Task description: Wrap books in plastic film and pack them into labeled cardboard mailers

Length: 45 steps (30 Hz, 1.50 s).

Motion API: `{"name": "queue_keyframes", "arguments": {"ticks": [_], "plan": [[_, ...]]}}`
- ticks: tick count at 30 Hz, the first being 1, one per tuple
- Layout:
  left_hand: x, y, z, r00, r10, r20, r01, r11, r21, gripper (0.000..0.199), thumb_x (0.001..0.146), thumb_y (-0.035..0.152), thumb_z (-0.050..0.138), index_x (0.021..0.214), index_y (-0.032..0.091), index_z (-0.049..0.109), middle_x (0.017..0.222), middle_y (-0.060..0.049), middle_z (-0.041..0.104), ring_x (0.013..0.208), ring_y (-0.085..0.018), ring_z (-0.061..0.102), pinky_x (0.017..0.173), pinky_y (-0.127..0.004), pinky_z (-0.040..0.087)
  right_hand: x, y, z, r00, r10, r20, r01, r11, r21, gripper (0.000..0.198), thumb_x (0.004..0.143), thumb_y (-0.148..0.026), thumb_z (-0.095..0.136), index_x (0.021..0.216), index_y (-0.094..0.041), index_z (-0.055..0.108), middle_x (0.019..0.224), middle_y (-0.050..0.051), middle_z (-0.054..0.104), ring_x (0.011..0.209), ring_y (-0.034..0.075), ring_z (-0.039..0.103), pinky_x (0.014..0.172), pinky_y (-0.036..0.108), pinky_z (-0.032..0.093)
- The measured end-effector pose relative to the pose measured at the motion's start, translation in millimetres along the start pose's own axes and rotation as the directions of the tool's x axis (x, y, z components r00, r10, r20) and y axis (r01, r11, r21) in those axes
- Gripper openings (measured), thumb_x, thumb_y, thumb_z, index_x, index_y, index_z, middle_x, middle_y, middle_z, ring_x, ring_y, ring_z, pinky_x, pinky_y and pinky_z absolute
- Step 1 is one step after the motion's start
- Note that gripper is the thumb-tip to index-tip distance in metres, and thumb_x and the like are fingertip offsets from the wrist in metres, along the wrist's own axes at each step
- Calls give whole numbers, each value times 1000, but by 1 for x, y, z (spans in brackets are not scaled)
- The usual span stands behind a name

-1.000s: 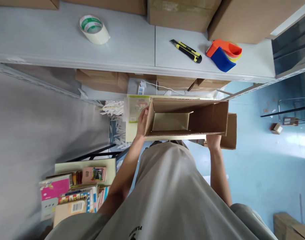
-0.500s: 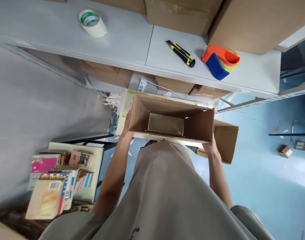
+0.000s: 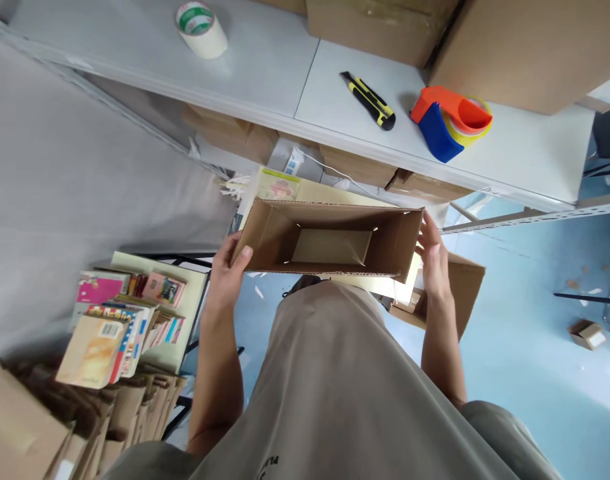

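1. Cardboard box (image 3: pixel 335 215): in the middle, in front of the person, open side up, between the two hands, which are well apart.
2. Left hand (image 3: pixel 227 277): clamped on the box's left end, thumb over the rim, fingers outside, forearm reaching forward.
3. Right hand (image 3: pixel 435 263): raised at the box's far right corner, fingers loosely bent; I cannot tell whether it grips.
4. Desk (image 3: pixel 345 195): beneath the box, a book (image 3: pixel 279 188) beyond its left end.
5. Shelf (image 3: pixel 245 73): farther, carrying a tape roll (image 3: pixel 207 39), knife (image 3: pixel 369 101) and tape dispenser (image 3: pixel 447 127).
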State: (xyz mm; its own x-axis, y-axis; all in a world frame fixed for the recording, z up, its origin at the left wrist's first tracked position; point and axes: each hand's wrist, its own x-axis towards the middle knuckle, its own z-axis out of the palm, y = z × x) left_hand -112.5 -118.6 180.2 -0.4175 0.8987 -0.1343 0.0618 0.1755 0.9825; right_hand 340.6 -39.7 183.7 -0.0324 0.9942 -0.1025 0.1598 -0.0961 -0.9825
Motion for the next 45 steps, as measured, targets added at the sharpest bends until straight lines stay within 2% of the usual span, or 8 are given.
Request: {"name": "queue_keyframes", "arguments": {"ticks": [3, 6, 10, 16, 22, 29, 38, 45], "plan": [[-2, 12, 12, 997, 19, -75, -9, 992, 125, 66, 98, 82, 84, 125, 22, 83, 125, -11, 86, 128, -33, 81, 115, -44, 67, 34, -13, -5, 998, -50, 46, 56, 988, -144, 97, 104, -103, 53, 178, -41, 62, 166, 13, 74, 144, 39, 75, 112, 58, 71], [4, 25, 21, 999, 29, -27, -21, 960, 280, 63, 105, 80, 75, 123, 20, 82, 123, -12, 86, 127, -35, 80, 117, -48, 67, 61, -23, 1, 982, -176, 63, 187, 942, -279, 79, 105, -98, 61, 147, -36, 84, 160, 12, 77, 148, 39, 72, 117, 56, 68], [9, 29, 28, 997, 64, 49, -77, 924, 375, 61, 103, 59, 82, 150, 21, 75, 143, -15, 83, 136, -37, 80, 121, -53, 67, 69, -37, 9, 985, -139, 102, 166, 923, -346, 64, 100, -89, 79, 126, -30, 89, 130, 10, 90, 111, 32, 83, 93, 46, 70], [8, 20, 24, 957, 163, 242, -243, 904, 352, 79, 100, 30, 67, 178, 25, 60, 175, -12, 69, 167, -37, 63, 143, -54, 52, 71, -60, -5, 986, -167, -23, 117, 776, -620, 53, 97, -78, 88, 94, -25, 90, 82, 7, 84, 72, 26, 73, 74, 43, 62], [7, 29, 24, 879, 187, 439, -372, 846, 382, 73, 114, 32, 58, 186, 28, 53, 175, -14, 65, 169, -36, 59, 146, -55, 47, 101, -53, -1, 981, -183, -68, 129, 870, -476, 55, 98, -79, 87, 103, -24, 90, 100, 11, 89, 88, 31, 83, 72, 43, 66], [5, 46, 42, 883, 139, 449, -363, 808, 465, 52, 120, 56, 64, 162, 28, 78, 145, -12, 72, 99, -20, 80, 104, -38, 72, 101, -34, 12, 971, -224, -88, 178, 914, -365, 63, 104, -88, 77, 109, -27, 89, 107, 11, 89, 107, 34, 85, 92, 50, 71], [20, 56, 38, 803, -98, 587, -215, 872, 440, 56, 110, 68, 69, 146, 28, 83, 134, -9, 89, 120, -32, 85, 109, -45, 70, 146, -41, 23, 968, -249, 31, 248, 931, -266, 59, 102, -88, 80, 105, -29, 87, 106, 7, 89, 114, 31, 84, 111, 50, 69], [7, 61, 36, 757, -117, 643, -224, 878, 423, 44, 109, 60, 69, 136, 30, 87, 139, -7, 90, 130, -33, 86, 118, -47, 66, 161, -47, 33, 977, -205, 53, 211, 929, -303, 69, 96, -98, 78, 96, -29, 82, 75, 1, 70, 85, 26, 77, 82, 42, 68]]}}
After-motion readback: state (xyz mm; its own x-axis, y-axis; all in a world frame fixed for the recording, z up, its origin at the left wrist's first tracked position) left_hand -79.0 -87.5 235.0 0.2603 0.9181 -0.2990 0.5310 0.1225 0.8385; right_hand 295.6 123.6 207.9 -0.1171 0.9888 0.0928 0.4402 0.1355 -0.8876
